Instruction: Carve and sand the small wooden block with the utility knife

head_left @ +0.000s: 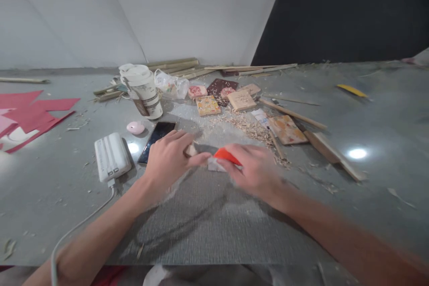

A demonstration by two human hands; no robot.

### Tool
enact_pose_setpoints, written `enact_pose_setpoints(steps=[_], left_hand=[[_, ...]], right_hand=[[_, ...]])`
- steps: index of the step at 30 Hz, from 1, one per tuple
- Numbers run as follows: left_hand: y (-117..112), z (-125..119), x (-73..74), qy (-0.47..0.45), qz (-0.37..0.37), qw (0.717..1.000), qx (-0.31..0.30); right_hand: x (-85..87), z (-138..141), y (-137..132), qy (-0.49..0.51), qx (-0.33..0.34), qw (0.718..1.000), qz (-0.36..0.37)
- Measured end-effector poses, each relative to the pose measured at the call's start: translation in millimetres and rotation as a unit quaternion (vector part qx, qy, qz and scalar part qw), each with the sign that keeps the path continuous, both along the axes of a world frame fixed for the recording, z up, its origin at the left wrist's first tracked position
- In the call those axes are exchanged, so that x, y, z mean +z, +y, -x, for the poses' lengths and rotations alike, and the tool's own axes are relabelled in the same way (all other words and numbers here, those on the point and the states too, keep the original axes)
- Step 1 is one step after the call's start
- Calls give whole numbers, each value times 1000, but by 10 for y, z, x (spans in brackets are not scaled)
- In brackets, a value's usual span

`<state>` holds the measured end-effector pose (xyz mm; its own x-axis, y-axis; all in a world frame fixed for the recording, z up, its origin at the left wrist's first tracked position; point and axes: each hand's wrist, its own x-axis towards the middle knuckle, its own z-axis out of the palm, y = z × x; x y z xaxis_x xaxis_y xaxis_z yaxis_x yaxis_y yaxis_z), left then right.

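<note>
My left hand (170,154) is closed round a small pale wooden piece (191,150), mostly hidden by the fingers. Its thumb reaches toward my right hand (253,167), which grips an orange-handled knife (227,156); the blade is too blurred to make out. Both hands nearly meet above a grey mat (214,219). Under the orange handle is a small whitish piece (216,165), its kind unclear. Just beyond the hands lies a heap of wood shavings (253,127).
A phone (159,136), a white power bank (112,157) with a cable and a paper cup (142,91) stand left. Behind are carved wooden blocks (241,99) and a patterned square (208,105). Wood strips (335,154) and a yellow craft knife (351,90) lie right; red paper (36,114) far left.
</note>
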<state>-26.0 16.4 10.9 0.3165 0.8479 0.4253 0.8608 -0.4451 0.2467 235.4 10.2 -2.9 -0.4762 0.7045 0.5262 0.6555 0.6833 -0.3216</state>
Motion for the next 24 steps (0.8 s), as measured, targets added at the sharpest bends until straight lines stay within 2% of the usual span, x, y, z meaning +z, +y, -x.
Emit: enact_pose_setpoints(steps=[4, 6, 10, 14, 16, 18, 20, 22, 24], left_hand=[[50, 33, 32, -24, 27, 999, 32], [92, 32, 79, -23, 63, 997, 28], [177, -77, 179, -26, 124, 992, 5], [280, -267, 210, -79, 105, 989, -68], [390, -314, 242, -97, 77, 990, -70], [568, -280, 317, -128, 27, 991, -33], [804, -155, 421, -176, -58, 982, 38], [1061, 26, 509, -243, -215, 930, 171], [1288, 203, 534, -316, -266, 861, 297]], right_hand=[[-97, -182, 268, -15, -150, 988, 21], [-184, -274, 440, -54, -206, 974, 72], [-314, -314, 631, -62, -196, 977, 62], [-301, -237, 609, -50, -179, 982, 31], [-225, -227, 616, -39, -173, 984, 16], [-83, -244, 671, -23, -167, 986, 4], [132, -265, 767, -4, -159, 987, -1], [408, -258, 875, 22, -152, 988, -3], [705, -205, 966, 63, -148, 987, -10]])
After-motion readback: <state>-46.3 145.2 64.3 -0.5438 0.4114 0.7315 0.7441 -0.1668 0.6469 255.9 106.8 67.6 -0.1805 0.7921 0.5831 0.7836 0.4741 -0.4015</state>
